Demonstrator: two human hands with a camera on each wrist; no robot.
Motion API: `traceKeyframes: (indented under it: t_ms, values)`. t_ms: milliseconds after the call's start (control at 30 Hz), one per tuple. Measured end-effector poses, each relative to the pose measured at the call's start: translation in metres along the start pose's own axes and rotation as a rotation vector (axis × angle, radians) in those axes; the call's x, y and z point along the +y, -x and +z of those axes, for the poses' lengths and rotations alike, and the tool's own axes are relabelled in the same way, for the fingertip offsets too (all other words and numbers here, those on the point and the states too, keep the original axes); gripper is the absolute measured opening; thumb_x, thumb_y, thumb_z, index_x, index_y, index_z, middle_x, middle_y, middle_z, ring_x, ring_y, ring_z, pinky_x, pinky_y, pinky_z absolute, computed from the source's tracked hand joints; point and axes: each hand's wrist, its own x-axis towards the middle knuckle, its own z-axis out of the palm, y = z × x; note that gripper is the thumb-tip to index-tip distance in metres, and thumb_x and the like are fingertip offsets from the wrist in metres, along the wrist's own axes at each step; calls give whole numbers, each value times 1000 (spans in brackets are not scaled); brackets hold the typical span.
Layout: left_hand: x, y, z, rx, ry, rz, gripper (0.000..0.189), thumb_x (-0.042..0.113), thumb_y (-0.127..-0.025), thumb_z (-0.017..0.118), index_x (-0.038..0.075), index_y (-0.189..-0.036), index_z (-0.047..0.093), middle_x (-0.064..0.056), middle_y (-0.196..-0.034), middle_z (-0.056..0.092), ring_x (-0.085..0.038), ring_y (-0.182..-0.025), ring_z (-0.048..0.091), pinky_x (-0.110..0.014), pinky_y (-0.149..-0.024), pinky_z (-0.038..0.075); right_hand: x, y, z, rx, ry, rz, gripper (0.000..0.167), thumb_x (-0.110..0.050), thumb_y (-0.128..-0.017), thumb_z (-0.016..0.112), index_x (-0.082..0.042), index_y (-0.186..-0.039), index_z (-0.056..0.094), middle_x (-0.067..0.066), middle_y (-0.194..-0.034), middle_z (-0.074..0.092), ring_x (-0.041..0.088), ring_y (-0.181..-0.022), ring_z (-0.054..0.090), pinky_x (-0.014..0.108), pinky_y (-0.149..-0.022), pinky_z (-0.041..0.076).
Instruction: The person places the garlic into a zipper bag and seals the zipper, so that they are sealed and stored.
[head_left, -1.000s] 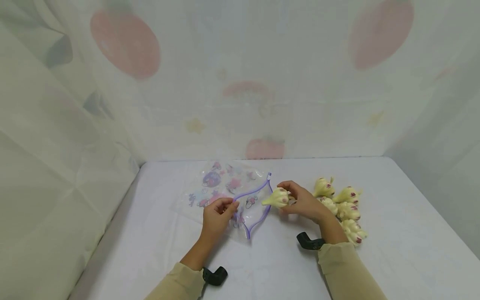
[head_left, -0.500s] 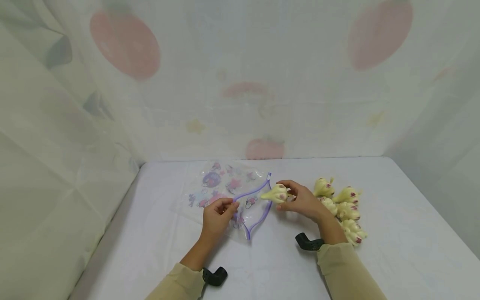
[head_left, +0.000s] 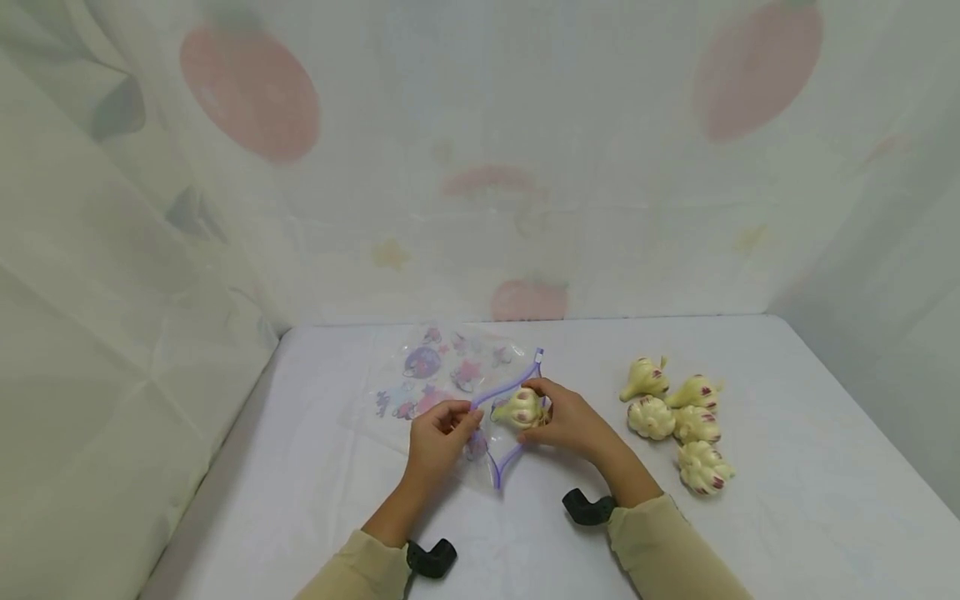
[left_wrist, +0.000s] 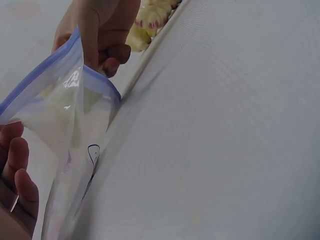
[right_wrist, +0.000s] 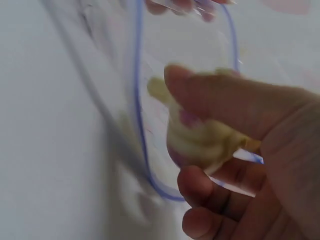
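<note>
A clear zip bag with a purple zip edge and pink and purple prints lies on the table, its mouth spread toward the right. My left hand pinches the near lip of that mouth. In my right hand is a garlic bulb, gripped between thumb and fingers with its stem pointing left. The bulb overlaps the bag's opening in the head view. From the right wrist view, the garlic bulb sits within the purple rim of the bag.
Several more garlic bulbs lie grouped on the white table to the right of my right forearm. A printed curtain hangs behind the table, with fabric along both sides. Each wrist carries a black camera mount.
My right hand has moved left and toward me, bringing the garlic bulb from beside the bag's mouth into its opening. The left hand keeps its pinch, shifted very slightly.
</note>
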Motion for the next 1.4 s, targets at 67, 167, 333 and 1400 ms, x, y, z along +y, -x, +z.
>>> traceKeyframes:
  t_ms: [67,167,333,1400]
  values:
    - [-2,1,0,-10,1,25,9,8,-86,76,1,-91,73,-10,-74,71,-7,-59,60,-20,-50,48,0,-1,7,29,18,19,76,-25,-67,92,-18,-133,54,1,-119,64,16,-87,59,36,-78,51]
    - [-3,2,0,-27,5,44,10,12,-86,77,3,-91,73,-6,-74,72,-9,-60,61,-21,-49,48,-1,-2,14,62,25,37,76,-20,-67,91,-14,-133,55,3,-125,62,19,-107,59,42,-94,48]
    - [-3,4,0,-35,-3,34,10,13,-86,77,5,-91,73,-8,-74,72,-9,-60,61,-20,-50,47,-1,0,19,82,29,32,71,-15,-69,89,-13,-132,56,6,-126,62,21,-110,58,44,-97,48]
    - [31,6,2,-29,16,-3,8,1,-85,74,-4,-90,71,-11,-71,69,-8,-58,59,-17,-50,48,14,12,-51,349,103,-62,35,-16,-92,70,-7,-126,63,12,-121,67,27,-103,66,42,-86,56]
